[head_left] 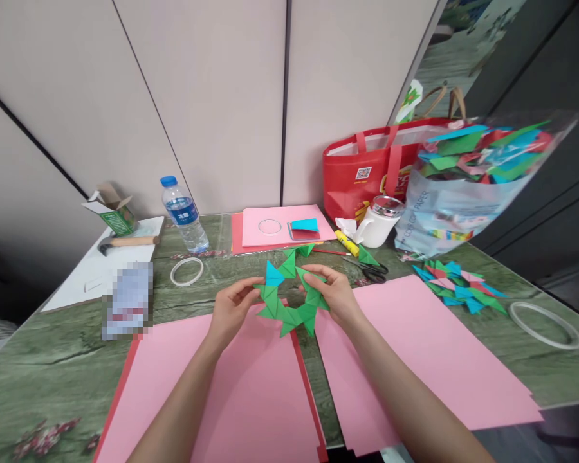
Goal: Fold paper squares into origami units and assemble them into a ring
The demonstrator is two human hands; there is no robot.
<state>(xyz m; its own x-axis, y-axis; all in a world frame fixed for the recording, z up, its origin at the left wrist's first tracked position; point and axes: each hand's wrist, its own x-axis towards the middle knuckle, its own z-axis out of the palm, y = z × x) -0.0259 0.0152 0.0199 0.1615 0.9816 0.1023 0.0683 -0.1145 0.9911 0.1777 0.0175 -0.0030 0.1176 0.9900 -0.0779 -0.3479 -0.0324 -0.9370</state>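
Note:
Between my two hands is an origami ring (286, 315) of folded green paper pieces with one blue piece at its upper left. My left hand (233, 308) pinches the ring's left side between thumb and fingers. On the opposite side, my right hand (335, 292) grips its right edge, thumb toward me. The ring is held above pink paper sheets (251, 386) on the left and more pink sheets (429, 347) on the right. Just beyond it lies a small green folded piece (305, 249).
Scissors (374, 273), a yellow glue stick (347, 243) and a white mug (377, 225) stand or lie behind my right hand. Folded paper pieces (458, 286) are heaped at right, below a stuffed plastic bag (463, 206). A water bottle (184, 215) and hammer (130, 242) are at left.

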